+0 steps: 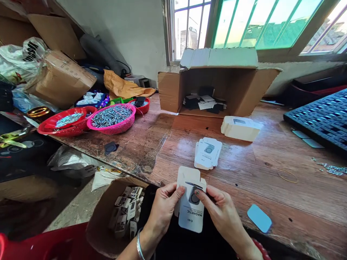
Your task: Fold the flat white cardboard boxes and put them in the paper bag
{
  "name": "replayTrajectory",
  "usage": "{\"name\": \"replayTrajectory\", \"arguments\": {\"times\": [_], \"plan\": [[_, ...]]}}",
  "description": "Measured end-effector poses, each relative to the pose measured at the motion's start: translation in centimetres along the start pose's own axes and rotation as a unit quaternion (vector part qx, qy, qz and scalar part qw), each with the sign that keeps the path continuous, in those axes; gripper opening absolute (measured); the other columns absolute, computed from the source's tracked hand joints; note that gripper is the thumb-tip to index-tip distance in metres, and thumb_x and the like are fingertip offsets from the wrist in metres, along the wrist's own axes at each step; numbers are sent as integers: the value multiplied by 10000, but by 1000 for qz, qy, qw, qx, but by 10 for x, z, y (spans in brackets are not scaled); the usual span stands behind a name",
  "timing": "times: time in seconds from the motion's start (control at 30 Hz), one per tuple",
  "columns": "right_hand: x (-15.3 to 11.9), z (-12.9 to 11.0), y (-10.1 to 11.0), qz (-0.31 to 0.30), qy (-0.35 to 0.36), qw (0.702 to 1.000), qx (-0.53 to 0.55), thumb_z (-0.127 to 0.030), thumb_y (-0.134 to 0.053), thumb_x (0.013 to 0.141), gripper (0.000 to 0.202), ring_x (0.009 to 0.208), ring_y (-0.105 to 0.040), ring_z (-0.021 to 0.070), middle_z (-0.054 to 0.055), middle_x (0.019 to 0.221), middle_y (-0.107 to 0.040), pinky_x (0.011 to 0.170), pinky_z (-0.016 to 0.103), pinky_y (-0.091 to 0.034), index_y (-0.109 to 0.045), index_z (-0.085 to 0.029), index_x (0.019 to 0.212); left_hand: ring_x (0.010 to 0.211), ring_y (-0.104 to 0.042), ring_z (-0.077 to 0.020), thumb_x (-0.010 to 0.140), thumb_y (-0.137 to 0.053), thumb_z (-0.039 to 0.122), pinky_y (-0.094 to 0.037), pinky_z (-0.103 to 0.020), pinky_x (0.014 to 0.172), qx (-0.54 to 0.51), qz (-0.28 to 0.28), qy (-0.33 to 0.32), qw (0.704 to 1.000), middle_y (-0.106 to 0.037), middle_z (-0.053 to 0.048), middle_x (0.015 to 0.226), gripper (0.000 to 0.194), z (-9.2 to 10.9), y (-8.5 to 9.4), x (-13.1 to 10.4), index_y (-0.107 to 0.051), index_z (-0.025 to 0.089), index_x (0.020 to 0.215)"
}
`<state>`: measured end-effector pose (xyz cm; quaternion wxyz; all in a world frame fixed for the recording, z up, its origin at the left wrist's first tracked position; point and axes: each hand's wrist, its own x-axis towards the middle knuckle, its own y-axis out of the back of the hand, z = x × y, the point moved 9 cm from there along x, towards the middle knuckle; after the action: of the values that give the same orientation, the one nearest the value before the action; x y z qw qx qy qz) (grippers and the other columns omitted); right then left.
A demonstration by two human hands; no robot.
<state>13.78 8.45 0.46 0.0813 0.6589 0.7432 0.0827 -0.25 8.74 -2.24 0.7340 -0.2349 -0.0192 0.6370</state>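
A flattened white box (191,215), printed "MAGNETIC" and "C-01" with a picture of a dark ring device, is held over the table's front edge. My left hand (166,204) grips its left side, the thumb on the printed face. On the right side my right hand (218,206) pinches it, its thumb over the printed device. Just beyond lies a small stack of the same flat boxes (208,153). A taller stack of them (240,128) stands further back to the right. Near my right hand a light blue rounded card (259,218) lies on the table.
An open cardboard box (169,90) holding black and white cards stands at the back. A pink basket (112,128) and a red basket (48,126) of metal parts sit left. Below is a carton (99,231) of small folded boxes. A black slotted tray (320,115) lies right.
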Motion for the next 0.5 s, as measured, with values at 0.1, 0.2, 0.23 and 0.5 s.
{"name": "replayTrajectory", "arguments": {"times": [0.1,0.2,0.23,0.5], "plan": [[-4,-8,7,57,56,993,-88,-448,-541,922,395,542,-502,150,10,588,-594,501,257,-379,-651,-173,662,810,-698,-230,776,-747,465,-527,-297,743,34,13,-24,999,-779,-68,852,359,-3,0,0,-738,137,919],[-11,-8,5,82,87,983,-139,-400,-554,920,377,525,-517,152,5,558,-578,500,257,-399,-611,-189,613,1025,-677,-255,771,-768,362,-501,-339,913,74,52,-73,993,-744,-89,1106,468,-8,3,-7,-605,186,1173],[-14,-3,4,89,86,983,-135,-385,-570,915,316,555,-558,162,12,600,-615,528,258,-438,-635,-190,674,1104,-650,-257,757,-783,318,-473,-354,976,77,65,-83,991,-704,-95,1209,585,-12,4,-11,-518,215,1269],[-45,46,-7,86,34,991,97,-343,-591,951,350,1019,-699,175,36,1125,-722,868,242,-566,-509,-306,1290,1042,-675,-259,763,-767,241,-504,-360,894,14,14,-30,999,-698,-93,1154,775,-47,3,-41,-268,281,1355]]}}
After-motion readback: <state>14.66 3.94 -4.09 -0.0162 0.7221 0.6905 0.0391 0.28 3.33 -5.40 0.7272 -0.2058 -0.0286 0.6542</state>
